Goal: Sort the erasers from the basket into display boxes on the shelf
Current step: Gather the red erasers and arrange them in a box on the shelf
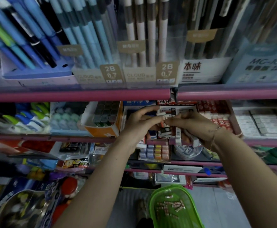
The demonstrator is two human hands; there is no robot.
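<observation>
At frame centre, both hands meet over the display box (177, 111) on the middle shelf; the right hand (192, 127) is closed around a stack of erasers (178, 137), probably as a supply, while the left hand (139, 122) pinches one eraser (161, 114) at the fingertips, apparently to seat it. The erasers are small white blocks in printed sleeves; more lie loose in the green basket (154, 198) at lower centre.

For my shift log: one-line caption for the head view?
Both hands, left hand and right hand, sort erasers at the shelf's display boxes.
</observation>
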